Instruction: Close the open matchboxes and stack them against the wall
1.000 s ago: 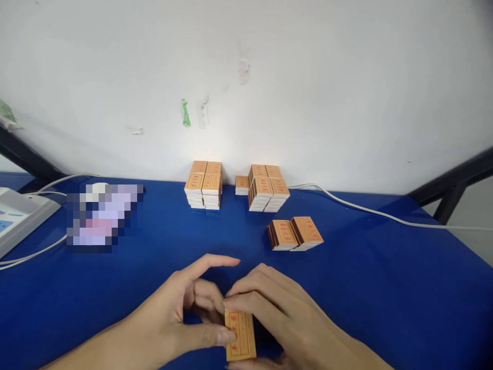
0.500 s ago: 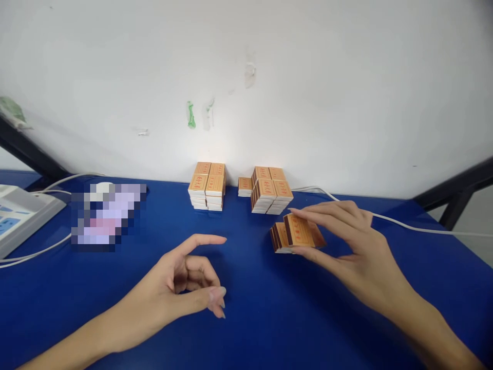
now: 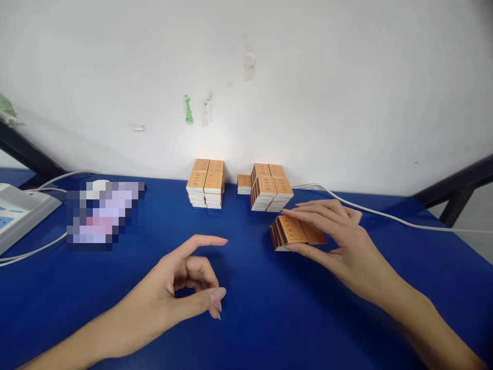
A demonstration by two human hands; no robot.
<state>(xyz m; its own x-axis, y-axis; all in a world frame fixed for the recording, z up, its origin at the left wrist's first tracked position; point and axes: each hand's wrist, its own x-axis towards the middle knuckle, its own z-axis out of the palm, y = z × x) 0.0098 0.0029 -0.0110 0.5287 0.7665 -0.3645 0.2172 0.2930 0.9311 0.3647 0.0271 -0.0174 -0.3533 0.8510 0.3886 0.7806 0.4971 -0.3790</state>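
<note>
1. Right hand (image 3: 333, 228) is pinching a matchbox (image 3: 293, 229), now sitting lower, apparently settling onto the short stack (image 3: 273, 237) under the fingertips; stack is likely gaining a layer.
2. Left hand (image 3: 188, 282) is staying put, thumb and index spread, gripping nothing visible.
3. Taller pile (image 3: 271, 188) is standing just beyond right fingertips.

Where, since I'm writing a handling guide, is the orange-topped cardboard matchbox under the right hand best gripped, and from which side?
Probably by its short ends, from above and the right, as the right hand does: thumb near, fingers far. The orange-topped matchbox lies label up, ends facing near and far, while another orange box sits close along its right long side.
</note>
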